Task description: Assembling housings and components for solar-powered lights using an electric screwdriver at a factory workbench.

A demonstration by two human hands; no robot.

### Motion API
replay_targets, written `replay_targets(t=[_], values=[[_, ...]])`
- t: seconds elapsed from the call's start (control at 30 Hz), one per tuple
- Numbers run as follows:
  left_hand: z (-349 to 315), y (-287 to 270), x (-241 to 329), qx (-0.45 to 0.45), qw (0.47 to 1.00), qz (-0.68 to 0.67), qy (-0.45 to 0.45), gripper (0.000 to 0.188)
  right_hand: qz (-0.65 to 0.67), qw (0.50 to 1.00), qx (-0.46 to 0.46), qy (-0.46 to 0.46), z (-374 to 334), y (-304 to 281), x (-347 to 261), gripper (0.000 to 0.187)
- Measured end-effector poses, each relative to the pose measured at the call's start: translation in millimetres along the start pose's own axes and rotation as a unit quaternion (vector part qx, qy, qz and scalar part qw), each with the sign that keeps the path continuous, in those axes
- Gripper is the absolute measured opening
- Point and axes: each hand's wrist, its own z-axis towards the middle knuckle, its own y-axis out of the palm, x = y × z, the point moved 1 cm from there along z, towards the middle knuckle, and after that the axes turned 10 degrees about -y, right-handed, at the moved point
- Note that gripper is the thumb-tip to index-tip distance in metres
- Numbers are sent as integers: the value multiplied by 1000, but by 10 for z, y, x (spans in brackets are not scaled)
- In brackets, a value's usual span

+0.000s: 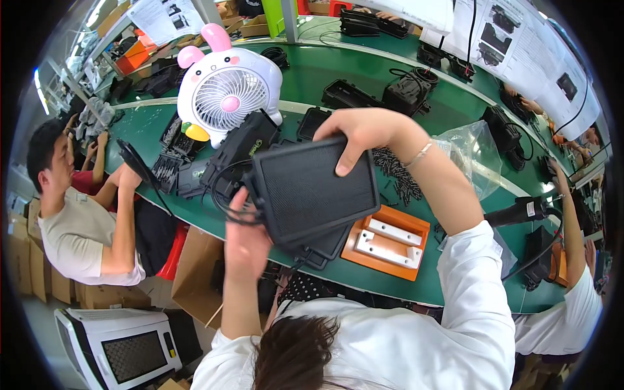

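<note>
We hold the black panel (312, 188) above the orange tray (390, 244), left hand (244, 237) and right hand (364, 130) both gripping it; its cable (224, 201) could snag.

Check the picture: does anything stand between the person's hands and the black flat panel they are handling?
Nothing visible does. The right hand grips the black panel at its top edge, and the left hand touches its lower left corner.

A long green surface (338, 71) curves through the room — cardboard boxes (29, 263) stacked on the floor at left, paper sheets (520, 32) hanging above.
</note>
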Motion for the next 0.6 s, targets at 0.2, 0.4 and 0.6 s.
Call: replay_targets(t=[0.2, 0.4, 0.6], values=[[-878, 63, -729, -15, 994, 3, -109, 69, -156, 987, -38, 22, 208, 355, 533, 50], [-856, -48, -600, -14, 987, -21, -160, 50, -316, 942, 82, -80, -109, 832, 436, 55], [-772, -94, -761, -28, 967, -170, -187, 20, -379, 922, 51, -58, -588, 1363, 220, 81]])
